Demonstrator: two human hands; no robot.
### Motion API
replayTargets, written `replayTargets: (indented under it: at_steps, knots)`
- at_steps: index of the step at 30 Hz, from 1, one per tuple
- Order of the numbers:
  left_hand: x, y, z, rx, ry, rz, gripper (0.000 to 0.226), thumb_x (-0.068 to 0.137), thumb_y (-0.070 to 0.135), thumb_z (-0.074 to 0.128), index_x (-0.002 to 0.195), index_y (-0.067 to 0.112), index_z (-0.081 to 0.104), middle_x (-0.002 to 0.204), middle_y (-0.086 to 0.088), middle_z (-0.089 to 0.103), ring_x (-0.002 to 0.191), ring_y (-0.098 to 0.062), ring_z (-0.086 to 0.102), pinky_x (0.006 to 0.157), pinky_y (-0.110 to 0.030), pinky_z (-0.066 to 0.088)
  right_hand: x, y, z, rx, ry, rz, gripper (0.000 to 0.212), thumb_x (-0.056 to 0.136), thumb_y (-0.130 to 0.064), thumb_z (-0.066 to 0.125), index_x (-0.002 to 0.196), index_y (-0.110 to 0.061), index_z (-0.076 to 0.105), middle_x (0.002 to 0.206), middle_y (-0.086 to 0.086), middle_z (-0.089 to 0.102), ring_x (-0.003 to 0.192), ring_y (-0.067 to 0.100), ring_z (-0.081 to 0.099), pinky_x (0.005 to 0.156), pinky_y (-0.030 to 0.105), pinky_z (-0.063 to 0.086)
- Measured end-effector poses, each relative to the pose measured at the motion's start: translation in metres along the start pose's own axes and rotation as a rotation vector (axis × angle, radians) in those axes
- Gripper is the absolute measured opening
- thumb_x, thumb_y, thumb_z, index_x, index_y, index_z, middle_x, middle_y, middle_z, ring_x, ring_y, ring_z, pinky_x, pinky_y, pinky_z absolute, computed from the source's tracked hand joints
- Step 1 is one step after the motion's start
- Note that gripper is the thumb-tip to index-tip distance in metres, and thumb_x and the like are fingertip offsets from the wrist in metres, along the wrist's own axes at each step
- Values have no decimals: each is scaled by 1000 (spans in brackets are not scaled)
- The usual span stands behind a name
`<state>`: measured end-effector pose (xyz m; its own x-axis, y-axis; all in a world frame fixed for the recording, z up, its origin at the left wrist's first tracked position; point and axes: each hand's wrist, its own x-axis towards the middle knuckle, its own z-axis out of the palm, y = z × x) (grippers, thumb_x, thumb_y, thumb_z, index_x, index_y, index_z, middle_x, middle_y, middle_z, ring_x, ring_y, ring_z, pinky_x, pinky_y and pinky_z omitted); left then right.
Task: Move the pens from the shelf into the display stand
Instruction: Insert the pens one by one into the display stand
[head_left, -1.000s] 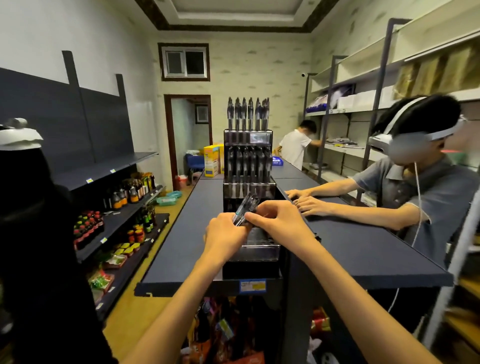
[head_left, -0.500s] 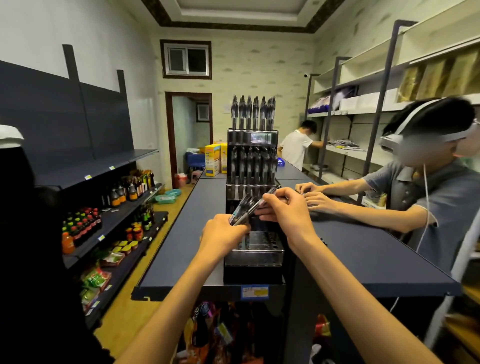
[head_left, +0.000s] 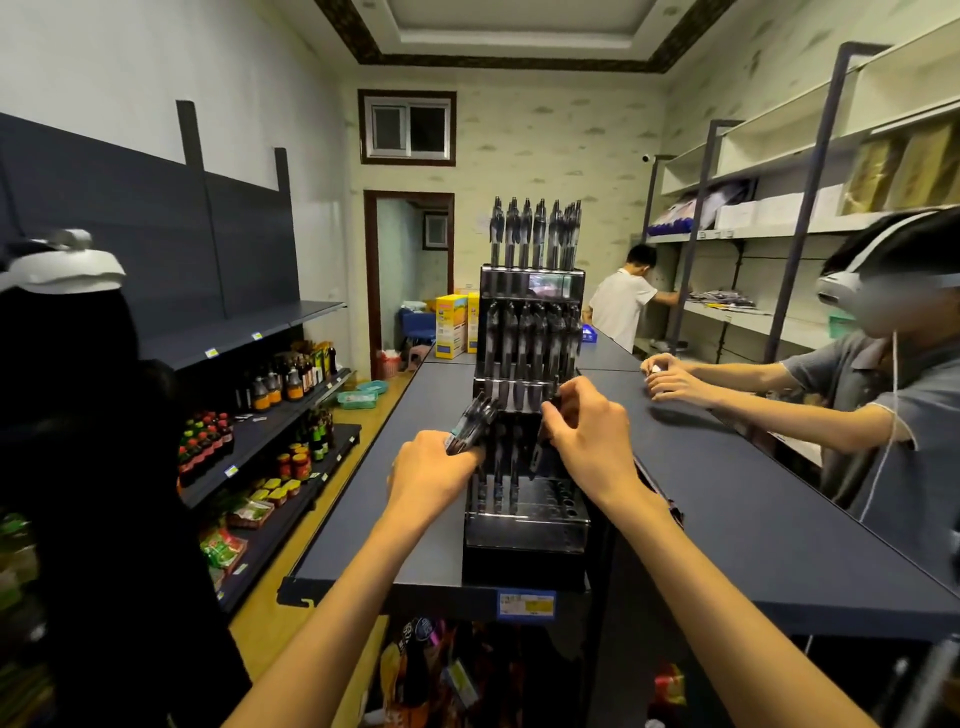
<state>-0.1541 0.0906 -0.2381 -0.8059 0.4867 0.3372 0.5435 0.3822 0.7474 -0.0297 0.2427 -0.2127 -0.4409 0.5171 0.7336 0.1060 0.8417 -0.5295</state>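
Two hands loading pens into a tiered stand on a dark shelf top.

Nearest, the left hand (head_left: 434, 470) grips a small bundle of pens (head_left: 472, 423), tips angled up to the right, just left of the display stand (head_left: 527, 540). The right hand (head_left: 589, 434) pinches a single pen (head_left: 540, 447) over the stand's lower tier, where a few pens already sit upright. The stand rests near the front edge of the shelf top (head_left: 779, 530). Farther back its upper rows are full. At far right, another person's hands (head_left: 670, 376) rest on the shelf top.
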Motion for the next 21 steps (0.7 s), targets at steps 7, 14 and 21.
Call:
replayTargets:
  at_steps: [7,14,21]
  knots:
    - [6,-1,3,12,-24,23,42,82,37,66,53,16,44,52,2,51,54,-21,48,49,-27,29,-2,9,14,-105,-64,32,16,95,-25,71,101,-12,64,79,-3,67,69,10,62,68,27,53]
    - [9,-2,8,-5,-37,32,45,83,38,68,51,18,43,51,3,50,53,-20,47,49,-27,28,1,7,15,-210,-188,137,25,91,-33,74,99,-10,71,87,5,71,86,23,67,75,31,52]
    - [10,1,13,-52,-71,44,46,82,36,68,48,20,40,48,6,46,52,-19,42,51,-27,27,-7,0,10,-384,-327,204,35,92,-42,71,78,-10,72,79,8,69,87,29,66,77,36,54]
